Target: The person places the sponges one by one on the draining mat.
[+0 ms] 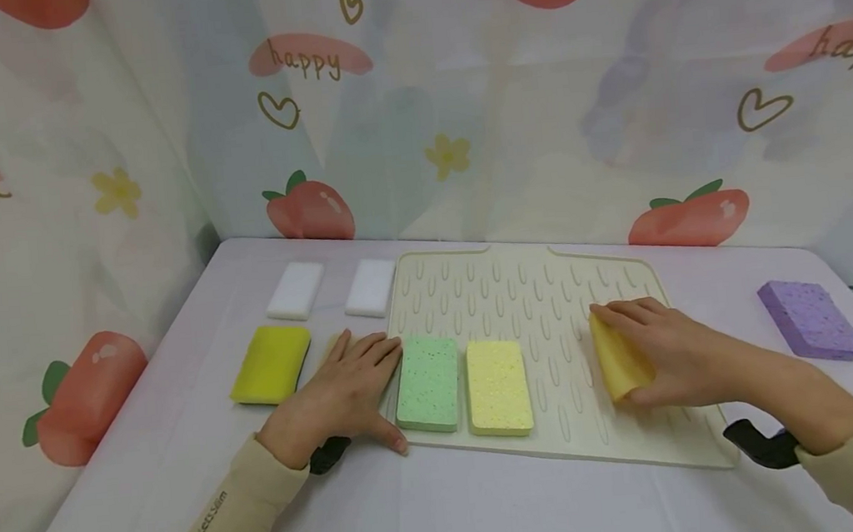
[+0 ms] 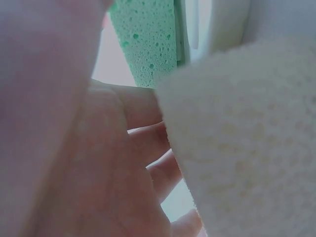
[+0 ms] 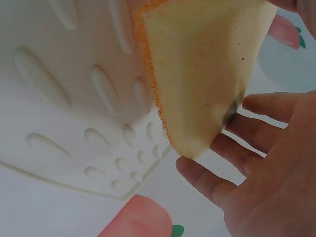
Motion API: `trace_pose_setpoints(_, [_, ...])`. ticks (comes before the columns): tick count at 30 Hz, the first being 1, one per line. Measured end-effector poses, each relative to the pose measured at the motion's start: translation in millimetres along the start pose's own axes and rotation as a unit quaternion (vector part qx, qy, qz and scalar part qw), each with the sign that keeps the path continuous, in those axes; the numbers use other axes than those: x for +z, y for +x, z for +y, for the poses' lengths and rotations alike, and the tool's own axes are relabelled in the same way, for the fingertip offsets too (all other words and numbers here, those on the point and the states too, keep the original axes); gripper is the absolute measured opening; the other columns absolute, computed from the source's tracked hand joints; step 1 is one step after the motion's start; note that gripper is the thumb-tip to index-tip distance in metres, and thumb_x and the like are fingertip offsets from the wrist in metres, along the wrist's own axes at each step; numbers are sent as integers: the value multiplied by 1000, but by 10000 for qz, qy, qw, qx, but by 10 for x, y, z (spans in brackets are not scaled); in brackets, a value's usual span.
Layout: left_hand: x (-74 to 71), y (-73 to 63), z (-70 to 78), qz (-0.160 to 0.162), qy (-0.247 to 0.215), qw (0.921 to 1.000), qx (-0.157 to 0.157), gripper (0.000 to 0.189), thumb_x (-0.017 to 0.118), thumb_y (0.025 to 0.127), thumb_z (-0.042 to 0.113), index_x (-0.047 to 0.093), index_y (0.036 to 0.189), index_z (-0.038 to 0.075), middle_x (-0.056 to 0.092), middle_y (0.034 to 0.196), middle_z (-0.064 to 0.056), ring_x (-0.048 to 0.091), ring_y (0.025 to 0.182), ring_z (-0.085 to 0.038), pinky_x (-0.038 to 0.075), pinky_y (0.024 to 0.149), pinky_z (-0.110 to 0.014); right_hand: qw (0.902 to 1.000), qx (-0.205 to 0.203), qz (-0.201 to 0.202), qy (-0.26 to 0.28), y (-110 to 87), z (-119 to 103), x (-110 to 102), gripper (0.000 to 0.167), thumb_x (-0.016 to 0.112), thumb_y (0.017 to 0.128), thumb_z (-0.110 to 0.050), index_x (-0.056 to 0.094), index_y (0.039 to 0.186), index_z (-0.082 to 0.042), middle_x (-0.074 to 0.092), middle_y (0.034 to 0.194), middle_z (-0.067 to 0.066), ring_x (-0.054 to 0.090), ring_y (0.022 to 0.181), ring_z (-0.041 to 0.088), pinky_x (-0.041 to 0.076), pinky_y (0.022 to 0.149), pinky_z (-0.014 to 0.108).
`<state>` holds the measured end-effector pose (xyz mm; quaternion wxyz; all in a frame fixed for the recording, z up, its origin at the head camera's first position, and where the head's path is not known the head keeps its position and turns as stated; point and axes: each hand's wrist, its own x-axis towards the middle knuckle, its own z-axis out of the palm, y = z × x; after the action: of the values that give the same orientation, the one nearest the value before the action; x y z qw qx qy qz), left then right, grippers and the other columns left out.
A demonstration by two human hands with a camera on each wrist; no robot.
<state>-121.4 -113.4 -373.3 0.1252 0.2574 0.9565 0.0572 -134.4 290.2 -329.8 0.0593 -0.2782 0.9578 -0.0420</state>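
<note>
My left hand [image 1: 349, 385] lies over the left edge of a cream ridged mat [image 1: 554, 448], fingers straight and thumb spread. A beige porous sponge [image 2: 252, 143], mostly hidden under it in the head view, touches its fingers in the left wrist view. Just right of that hand, a green sponge [image 1: 426, 383] and a pale yellow sponge [image 1: 499, 387] lie flat side by side on the mat. Over the mat's right part, my right hand [image 1: 677, 355] grips an orange-yellow sponge [image 1: 617, 355] by its ends, bending it. The right wrist view shows its pale face [image 3: 202, 74] and rough orange edge.
Two white sponges [image 1: 296, 290] [image 1: 370, 287] lie at the back left, beyond a bright yellow sponge with a dark underside [image 1: 270, 364]. A speckled purple sponge [image 1: 812, 319] rests near the table's right edge. Patterned cloth [image 1: 400, 118] walls the back and sides.
</note>
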Motion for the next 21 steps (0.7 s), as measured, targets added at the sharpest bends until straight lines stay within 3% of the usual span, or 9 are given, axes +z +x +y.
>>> trace_pose_setpoints(6, [12,-1,-3,-2,12,10000,2,127,79,60,73,31,155,3,31,162,-10,21,152,-29,8,123,-61,9999,70,-126,4,6,-70,23,100,81,70,-49,39,150,-5,48,146,16,43,131,38,42,103,62])
trace_pose_setpoints(21, [5,24,33,-101,89,9999,-79,128,79,59,74,30,156,6,29,163,-9,20,152,-29,7,123,-61,9998,-186,-26,104,-14,-217,99,97,82,69,-41,40,149,-5,49,146,11,43,132,33,40,106,59])
